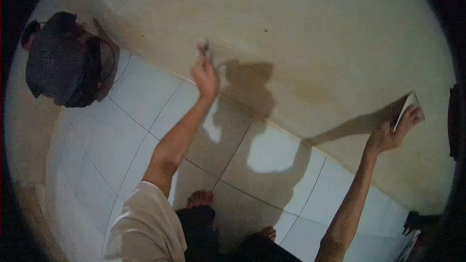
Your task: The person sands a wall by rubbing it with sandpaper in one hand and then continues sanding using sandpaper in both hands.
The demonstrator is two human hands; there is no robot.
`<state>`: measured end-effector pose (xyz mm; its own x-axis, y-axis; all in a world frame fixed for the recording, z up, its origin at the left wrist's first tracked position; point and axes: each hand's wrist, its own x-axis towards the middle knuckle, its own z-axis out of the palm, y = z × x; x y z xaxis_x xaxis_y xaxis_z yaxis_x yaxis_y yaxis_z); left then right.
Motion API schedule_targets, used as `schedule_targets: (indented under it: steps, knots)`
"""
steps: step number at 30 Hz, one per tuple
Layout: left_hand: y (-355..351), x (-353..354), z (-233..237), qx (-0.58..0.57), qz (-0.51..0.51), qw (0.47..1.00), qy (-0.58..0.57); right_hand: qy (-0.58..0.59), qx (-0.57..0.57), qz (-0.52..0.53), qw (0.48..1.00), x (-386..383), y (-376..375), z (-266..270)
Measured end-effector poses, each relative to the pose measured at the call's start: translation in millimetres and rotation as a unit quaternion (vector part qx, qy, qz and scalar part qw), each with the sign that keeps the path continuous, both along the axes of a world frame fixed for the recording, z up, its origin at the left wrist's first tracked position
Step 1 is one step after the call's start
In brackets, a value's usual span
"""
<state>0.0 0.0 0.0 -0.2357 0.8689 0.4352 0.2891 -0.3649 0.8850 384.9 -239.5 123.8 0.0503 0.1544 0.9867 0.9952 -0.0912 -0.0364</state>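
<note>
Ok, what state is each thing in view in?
Left grip: closed on small item
small item: held, blurred
Right grip: closed on white sheet
white sheet: held, tilted
Dark bag-like bundle: bulging, closure unclear
Wall: blotchy
Tiled floor: partly shadowed

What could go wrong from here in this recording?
The flat white piece in the right hand, held at the wall, could slip loose. A shadow beside the left hand might hide marks there. Bare feet on the tiled floor might slide if the person leans farther.
</note>
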Motion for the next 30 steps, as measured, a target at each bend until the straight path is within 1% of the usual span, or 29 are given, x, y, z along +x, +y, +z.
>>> schedule_targets:
  steps: [1,2,3,4,5,6,7,8,10,11,12,14,15,17,18,19,21,22,23,24,25,27,28,29,30]
  knots:
    - [-13,22,-2,0.010,-0.016,1.000,-0.004,0.013,0.003,-0.017,1.000,6,-4,-1]
    - [-17,50,-40,0.071,-0.146,0.981,-0.103,0.027,0.005,-0.036,0.999,12,-9,-3]
    - [20,40,-64,0.135,-0.276,0.934,-0.184,0.033,0.017,-0.032,0.999,-15,21,-3]
    - [10,71,-78,0.252,-0.271,0.929,0.007,0.008,-0.017,-0.032,0.999,-6,31,11]
    - [10,84,-80,0.363,-0.252,0.871,0.217,-0.005,-0.034,-0.029,0.999,-3,45,17]
    - [20,62,-60,0.400,-0.244,0.847,0.251,0.040,0.044,-0.026,0.998,-13,37,-7]
    - [1,55,-63,0.408,-0.209,0.845,0.275,0.032,0.022,-0.021,0.999,-13,24,-4]
    - [2,50,-61,0.430,-0.171,0.833,0.303,0.008,0.006,-0.018,1.000,-8,19,-2]
    - [19,25,-74,0.304,-0.118,0.901,0.285,-0.014,-0.009,-0.019,1.000,1,12,3]
    - [31,9,-74,0.245,-0.031,0.947,0.205,-0.030,-0.022,-0.017,0.999,2,11,6]
    - [40,-5,-70,0.180,0.054,0.975,0.121,-0.045,-0.035,-0.016,0.998,1,9,8]
    - [51,-23,-42,0.043,0.092,0.991,0.090,-0.027,-0.021,-0.015,0.999,4,14,4]
    - [46,-22,-29,0.047,0.087,0.990,0.098,-0.021,-0.009,-0.002,1.000,4,18,3]
    - [27,-8,-14,0.019,-0.008,0.999,0.026,0.004,0.004,-0.018,1.000,-12,22,7]
    - [30,5,-32,0.158,0.012,0.985,0.074,0.008,0.023,-0.014,1.000,-14,23,6]
    - [34,20,-55,0.294,0.034,0.948,0.119,0.010,0.042,-0.007,0.999,-16,24,6]
    - [12,48,-74,0.232,-0.006,0.963,0.139,0.014,0.053,-0.011,0.998,-21,22,5]
    - [4,50,-68,0.230,-0.002,0.964,0.135,0.015,0.053,-0.011,0.998,-19,20,3]
    - [-5,54,-62,0.277,-0.045,0.942,0.184,0.017,0.052,-0.012,0.998,-16,18,1]
    - [-10,56,-57,0.322,-0.088,0.914,0.232,0.019,0.035,-0.060,0.997,-21,17,3]
    - [-1,44,-66,0.318,-0.085,0.916,0.228,0.014,0.031,-0.057,0.998,-21,16,3]
    - [32,12,-80,0.381,-0.111,0.877,0.271,0.037,0.021,-0.022,0.999,-21,12,4]
    - [35,15,-75,0.380,-0.113,0.878,0.270,0.036,0.019,-0.024,0.999,-22,13,6]
    - [37,14,-69,0.293,-0.055,0.937,0.183,0.036,0.028,-0.019,0.999,-25,16,7]
    - [38,10,-57,0.201,0.003,0.975,0.095,0.037,0.037,-0.016,0.998,-29,15,7]
